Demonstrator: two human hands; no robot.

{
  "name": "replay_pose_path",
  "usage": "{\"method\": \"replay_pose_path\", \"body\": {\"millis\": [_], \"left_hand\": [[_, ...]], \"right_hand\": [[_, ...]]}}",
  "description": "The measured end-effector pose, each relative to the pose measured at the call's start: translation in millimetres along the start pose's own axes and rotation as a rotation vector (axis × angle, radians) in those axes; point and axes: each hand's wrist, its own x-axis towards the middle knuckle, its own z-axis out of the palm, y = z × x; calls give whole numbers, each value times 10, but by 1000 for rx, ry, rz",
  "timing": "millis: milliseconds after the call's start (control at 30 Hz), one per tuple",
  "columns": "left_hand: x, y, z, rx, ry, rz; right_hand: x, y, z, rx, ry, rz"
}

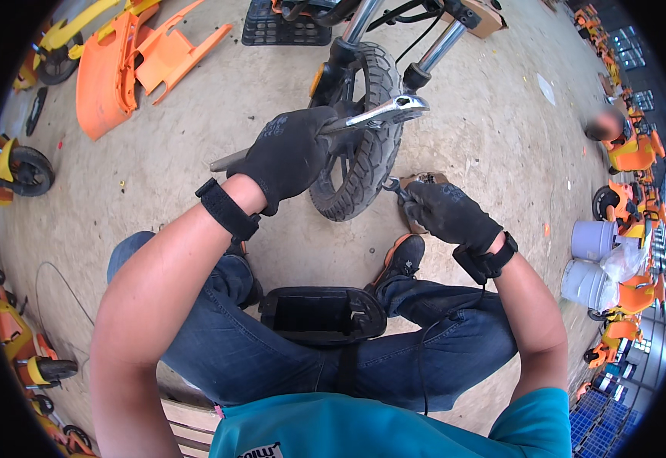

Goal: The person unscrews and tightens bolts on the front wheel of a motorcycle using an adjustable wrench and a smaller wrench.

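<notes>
Adjustable wrench (348,126): grasped mid-handle by the gloved left hand (287,156), its head at the fork beside the front wheel (360,133). The gloved right hand (447,214) grips a small spanner (394,187) at the wheel's lower edge.

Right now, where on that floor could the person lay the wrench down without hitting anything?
Bare concrete lies between the orange panels and the wheel, left of the left hand gripping the wrench. More bare floor lies beyond the right hand, toward the grey buckets. It is crowded around the wheel and between the knees.
</notes>
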Motion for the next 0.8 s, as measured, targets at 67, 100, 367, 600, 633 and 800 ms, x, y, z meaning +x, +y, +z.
{"method": "replay_pose_path", "body": {"millis": [67, 100, 367, 600, 633, 800], "left_hand": [[16, -31, 38, 4, 32, 64], [22, -40, 46, 7, 49, 96], [31, -85, 62, -9, 51, 16], [48, -95, 56, 1, 55, 36], [48, -97, 61, -5, 58, 32], [45, -36, 21, -14, 55, 9]], "right_hand": [[-6, 3, 5, 16, 17, 3], [-8, 16, 16, 20, 24, -10], [46, 13, 21, 95, 51, -7], [27, 43, 41, 114, 86, -17], [25, 49, 40, 126, 80, -5], [2, 66, 57, 75, 49, 5]]}}
